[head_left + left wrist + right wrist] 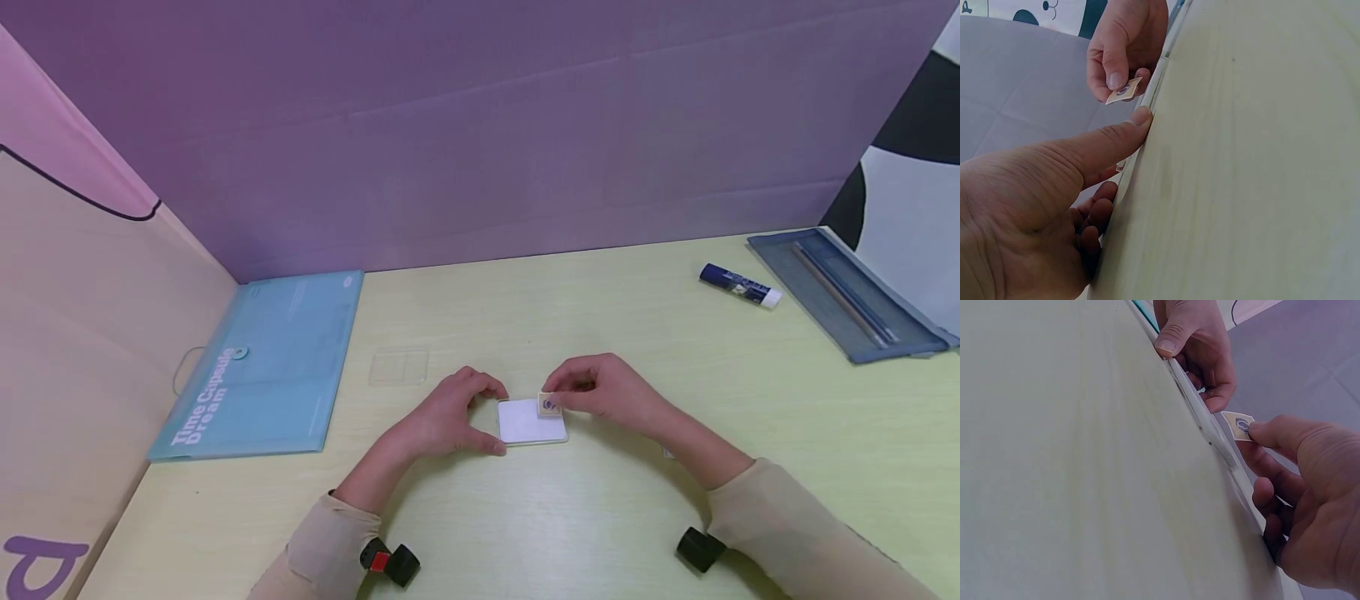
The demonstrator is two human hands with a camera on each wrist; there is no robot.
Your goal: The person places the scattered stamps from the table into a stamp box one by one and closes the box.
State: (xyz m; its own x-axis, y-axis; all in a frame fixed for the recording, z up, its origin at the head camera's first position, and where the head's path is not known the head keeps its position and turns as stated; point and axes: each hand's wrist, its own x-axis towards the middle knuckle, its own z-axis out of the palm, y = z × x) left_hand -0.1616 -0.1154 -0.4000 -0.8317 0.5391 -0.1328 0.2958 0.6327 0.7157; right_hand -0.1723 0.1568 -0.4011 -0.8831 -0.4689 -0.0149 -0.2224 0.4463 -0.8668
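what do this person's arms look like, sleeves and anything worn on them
The left sleeve and right sleeve are beige. By the left one sit two small black blocks with a red piece between; by the right, one black block. No gloves show.

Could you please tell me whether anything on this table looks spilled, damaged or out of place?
I see nothing spilled or damaged. Only slightly odd: a thin greyish string loops loosely beyond the left edge of the light-blue plastic folder, instead of lying on it.
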